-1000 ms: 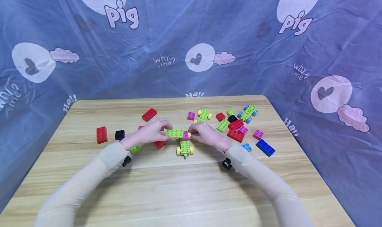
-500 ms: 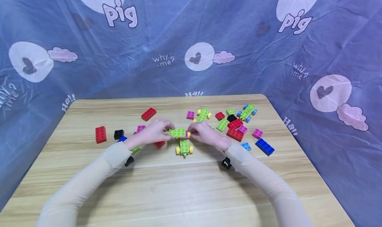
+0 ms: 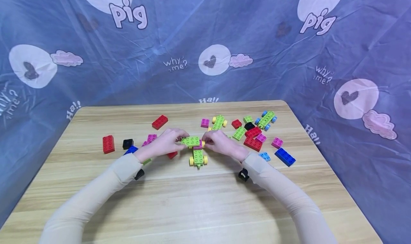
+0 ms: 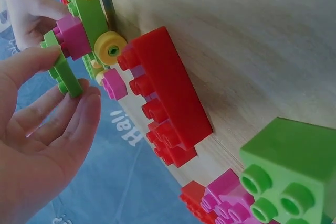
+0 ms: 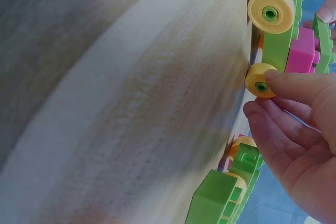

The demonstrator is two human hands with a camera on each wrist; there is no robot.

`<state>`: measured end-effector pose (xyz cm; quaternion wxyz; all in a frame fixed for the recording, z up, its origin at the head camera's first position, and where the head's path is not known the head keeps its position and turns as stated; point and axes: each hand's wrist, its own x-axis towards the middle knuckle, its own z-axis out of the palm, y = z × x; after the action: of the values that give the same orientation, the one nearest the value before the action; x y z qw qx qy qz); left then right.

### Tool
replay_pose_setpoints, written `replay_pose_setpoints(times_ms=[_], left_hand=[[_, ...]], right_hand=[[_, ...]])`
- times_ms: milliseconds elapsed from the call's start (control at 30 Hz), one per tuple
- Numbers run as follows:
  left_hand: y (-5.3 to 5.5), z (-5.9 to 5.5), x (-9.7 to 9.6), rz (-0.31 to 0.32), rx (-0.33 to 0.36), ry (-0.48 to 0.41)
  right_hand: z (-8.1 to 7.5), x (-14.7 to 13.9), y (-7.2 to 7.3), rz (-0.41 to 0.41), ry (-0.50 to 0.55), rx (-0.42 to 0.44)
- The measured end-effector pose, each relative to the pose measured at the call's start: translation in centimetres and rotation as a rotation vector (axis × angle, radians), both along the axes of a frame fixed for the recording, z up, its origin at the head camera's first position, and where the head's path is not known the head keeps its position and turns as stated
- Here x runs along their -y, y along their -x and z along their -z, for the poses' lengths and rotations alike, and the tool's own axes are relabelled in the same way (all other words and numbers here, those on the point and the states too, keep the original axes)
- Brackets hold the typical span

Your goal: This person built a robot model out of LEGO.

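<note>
The left hand [image 3: 165,141] is pinching the left end of a flat green plate [image 3: 191,141] between thumb and fingertips, holding it across a pink brick [image 3: 199,146]. That pink brick is sitting on a green wheeled chassis with yellow wheels [image 3: 198,157], near the middle of the wooden table [image 3: 192,208]. The right hand [image 3: 221,143] is gripping the right side of the same build, its thumb pressing on 1 yellow wheel [image 5: 259,81]. A red brick [image 4: 165,95] is lying just left of the chassis, under the left hand. More loose bricks are lying scattered on the far right, among them a blue brick [image 3: 285,157].
</note>
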<state>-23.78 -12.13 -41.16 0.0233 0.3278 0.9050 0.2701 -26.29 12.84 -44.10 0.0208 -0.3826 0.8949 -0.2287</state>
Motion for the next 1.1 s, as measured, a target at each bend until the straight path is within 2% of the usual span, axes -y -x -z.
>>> replay_pose_setpoints(times_ms=[300, 567, 767, 1100], left_hand=[[-0.4, 0.1, -0.3, 0.017, -0.017, 0.030], [-0.8, 0.0, -0.4, 0.008, -0.016, 0.037], [-1.0, -0.1, -0.7, -0.005, -0.043, 0.051], [-1.2, -0.2, -1.1, -0.035, 0.018, 0.035]], right_hand=[[-0.1, 0.0, -0.1, -0.006, 0.003, -0.002], [-0.2, 0.0, -0.2, -0.006, 0.005, 0.002], [-0.3, 0.0, -0.2, -0.006, 0.006, -0.001], [-0.3, 0.0, -0.2, -0.006, 0.012, 0.003]])
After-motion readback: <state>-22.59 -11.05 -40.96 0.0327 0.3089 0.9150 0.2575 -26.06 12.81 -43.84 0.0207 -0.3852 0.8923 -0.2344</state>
